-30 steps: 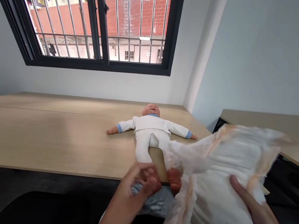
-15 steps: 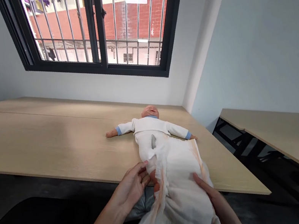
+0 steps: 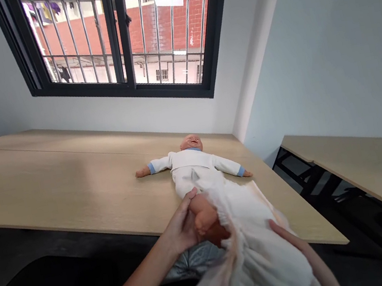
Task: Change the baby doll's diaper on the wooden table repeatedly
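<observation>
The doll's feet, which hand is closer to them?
Left. The left hand holds the doll's bare feet, while the right hand is farther off to their right, holding the edge of the white diaper.

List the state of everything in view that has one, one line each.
baby doll: on its back, arms spread, legs lifted
disposable diaper: opened out, running from the doll's hips toward the person
left hand: closed around the doll's lifted legs
right hand: holding the diaper's edge
window: appears shut, barred
</observation>
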The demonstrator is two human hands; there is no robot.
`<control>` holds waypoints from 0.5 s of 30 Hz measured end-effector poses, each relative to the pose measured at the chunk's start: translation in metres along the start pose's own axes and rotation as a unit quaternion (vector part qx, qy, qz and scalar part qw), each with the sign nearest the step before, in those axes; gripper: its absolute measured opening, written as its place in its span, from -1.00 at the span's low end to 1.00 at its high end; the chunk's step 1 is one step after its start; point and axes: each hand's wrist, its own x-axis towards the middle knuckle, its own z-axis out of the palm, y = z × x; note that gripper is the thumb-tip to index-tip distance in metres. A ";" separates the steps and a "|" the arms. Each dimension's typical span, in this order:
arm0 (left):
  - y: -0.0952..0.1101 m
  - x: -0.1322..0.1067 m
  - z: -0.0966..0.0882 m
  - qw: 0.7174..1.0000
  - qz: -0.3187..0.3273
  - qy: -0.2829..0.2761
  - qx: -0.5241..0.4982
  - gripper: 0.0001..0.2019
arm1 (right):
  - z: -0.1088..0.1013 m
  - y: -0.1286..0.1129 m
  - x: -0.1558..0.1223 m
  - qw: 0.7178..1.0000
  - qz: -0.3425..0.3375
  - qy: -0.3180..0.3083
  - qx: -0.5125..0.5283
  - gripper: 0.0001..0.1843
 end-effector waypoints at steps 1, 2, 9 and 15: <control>0.004 0.001 0.000 1.000 -0.009 -0.005 -0.018 -0.60 | -0.011 -0.006 -0.002 1.000 -0.003 0.017 -0.005 -0.19; 0.009 0.003 0.000 1.000 -0.014 -0.011 -0.022 -0.63 | -0.020 -0.011 -0.005 0.999 -0.015 0.029 -0.014 -0.19; 0.055 0.013 0.026 0.997 -0.017 -0.071 0.039 -0.60 | -0.030 -0.019 -0.014 0.997 -0.042 0.017 -0.060 -0.25; 0.096 0.027 0.072 0.989 -0.017 -0.119 0.086 -0.59 | 0.026 -0.009 0.013 0.995 0.010 -0.030 -0.095 -0.46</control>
